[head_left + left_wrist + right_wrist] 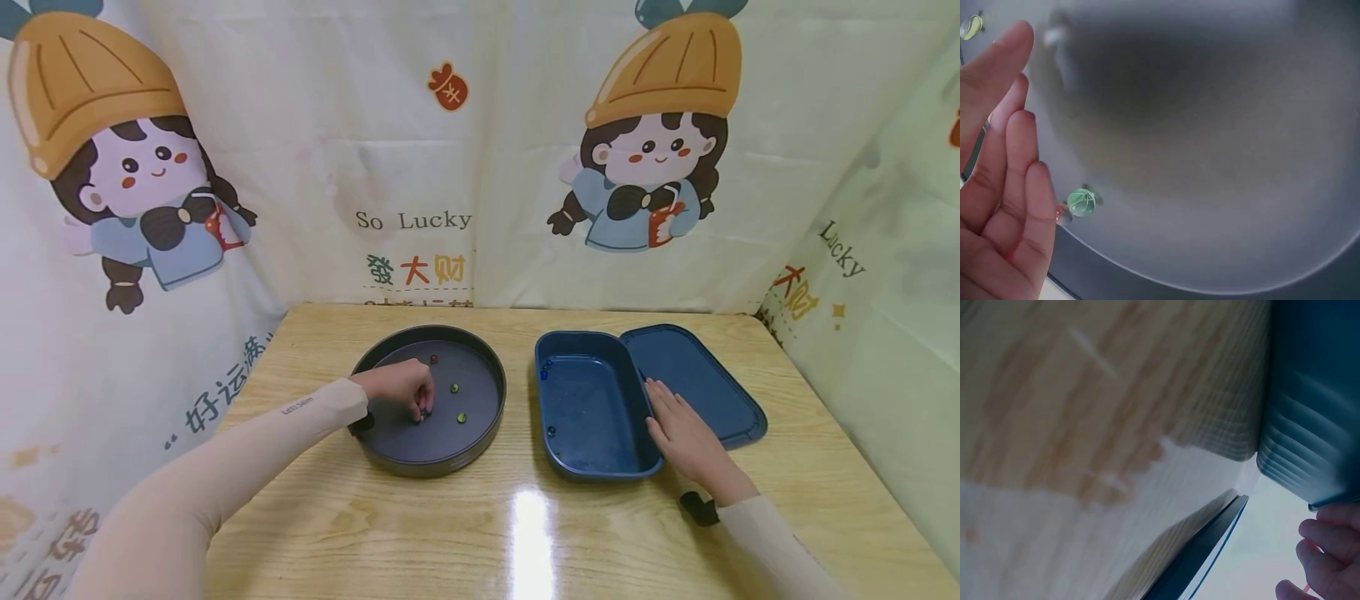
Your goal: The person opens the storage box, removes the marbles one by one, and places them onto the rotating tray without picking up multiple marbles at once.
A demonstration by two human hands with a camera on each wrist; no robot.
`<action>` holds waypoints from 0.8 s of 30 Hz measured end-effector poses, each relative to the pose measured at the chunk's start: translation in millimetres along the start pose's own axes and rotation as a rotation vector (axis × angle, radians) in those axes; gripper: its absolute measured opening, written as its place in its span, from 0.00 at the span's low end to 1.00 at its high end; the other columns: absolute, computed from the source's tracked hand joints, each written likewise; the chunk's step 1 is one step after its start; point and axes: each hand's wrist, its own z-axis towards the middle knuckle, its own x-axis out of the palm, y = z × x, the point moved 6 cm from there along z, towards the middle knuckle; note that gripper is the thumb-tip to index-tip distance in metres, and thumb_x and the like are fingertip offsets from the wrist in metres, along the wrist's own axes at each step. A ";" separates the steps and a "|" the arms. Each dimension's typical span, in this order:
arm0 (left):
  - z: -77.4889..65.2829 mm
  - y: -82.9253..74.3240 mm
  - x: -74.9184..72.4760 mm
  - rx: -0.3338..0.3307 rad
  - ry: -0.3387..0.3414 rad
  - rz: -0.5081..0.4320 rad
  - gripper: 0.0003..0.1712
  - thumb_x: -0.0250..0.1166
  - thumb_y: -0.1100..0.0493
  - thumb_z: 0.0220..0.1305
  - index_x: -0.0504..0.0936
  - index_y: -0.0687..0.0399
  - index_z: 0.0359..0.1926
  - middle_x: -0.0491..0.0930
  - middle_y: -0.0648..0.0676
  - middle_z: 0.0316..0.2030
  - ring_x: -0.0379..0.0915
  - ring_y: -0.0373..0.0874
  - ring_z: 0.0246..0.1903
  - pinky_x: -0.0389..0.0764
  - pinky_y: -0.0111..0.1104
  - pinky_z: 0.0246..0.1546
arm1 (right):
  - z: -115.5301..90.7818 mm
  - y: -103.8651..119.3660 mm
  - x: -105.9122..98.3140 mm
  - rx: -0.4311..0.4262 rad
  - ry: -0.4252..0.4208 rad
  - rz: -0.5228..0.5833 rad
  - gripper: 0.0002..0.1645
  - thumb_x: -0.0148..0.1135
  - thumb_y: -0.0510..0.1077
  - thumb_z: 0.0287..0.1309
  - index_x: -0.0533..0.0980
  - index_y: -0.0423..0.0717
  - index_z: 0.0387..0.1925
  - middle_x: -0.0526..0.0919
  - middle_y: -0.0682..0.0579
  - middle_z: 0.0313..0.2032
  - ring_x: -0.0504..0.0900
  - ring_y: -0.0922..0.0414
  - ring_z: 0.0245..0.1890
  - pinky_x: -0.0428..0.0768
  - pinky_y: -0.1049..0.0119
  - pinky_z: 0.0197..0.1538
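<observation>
My left hand (401, 387) reaches down into a round dark grey pan (491, 429), its fingertips pinching a small glass marble (423, 415) at the pan's floor. In the left wrist view the thumb covers part of the fingers, and a green-streaked marble (1082, 201) lies beside a reddish marble (1063, 214) near the pan's edge. Two yellow-green marbles (454, 388) lie right of the hand. My right hand (686, 437) rests with extended fingers along the right side of a blue rectangular container (600, 417); the right wrist view shows its fingers (1329, 544) at the rim.
Inside the blue container, blue marbles (544, 374) and a dark marble (551, 431) lie along the left side. A flat blue lid (697, 367) lies on the wooden table (390, 533), right of the container. A printed cloth (315, 150) hangs behind.
</observation>
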 end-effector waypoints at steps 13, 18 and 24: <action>1.1 -3.7 2.4 -0.080 0.051 0.018 0.09 0.75 0.68 0.42 0.84 0.53 0.23 0.78 0.45 0.20 0.71 0.32 0.22 0.75 0.23 0.27 | 0.2 0.8 -0.5 0.006 -0.014 -0.017 0.34 0.45 0.44 0.69 0.53 0.29 0.68 0.56 0.31 0.68 0.55 0.36 0.69 0.56 0.40 0.66; 1.5 -3.3 2.5 -0.085 0.055 0.019 0.09 0.75 0.68 0.41 0.83 0.53 0.22 0.78 0.45 0.19 0.71 0.32 0.22 0.75 0.23 0.27 | 0.4 1.0 -0.2 0.006 -0.016 -0.019 0.34 0.45 0.44 0.68 0.53 0.29 0.68 0.56 0.32 0.68 0.55 0.36 0.69 0.56 0.40 0.66; -0.2 0.0 -1.6 -0.090 0.043 0.033 0.10 0.76 0.66 0.41 0.84 0.50 0.24 0.79 0.44 0.21 0.73 0.32 0.23 0.76 0.24 0.28 | -0.7 1.1 -0.4 -0.003 -0.035 -0.013 0.34 0.45 0.44 0.68 0.53 0.29 0.68 0.57 0.31 0.68 0.56 0.36 0.69 0.56 0.40 0.66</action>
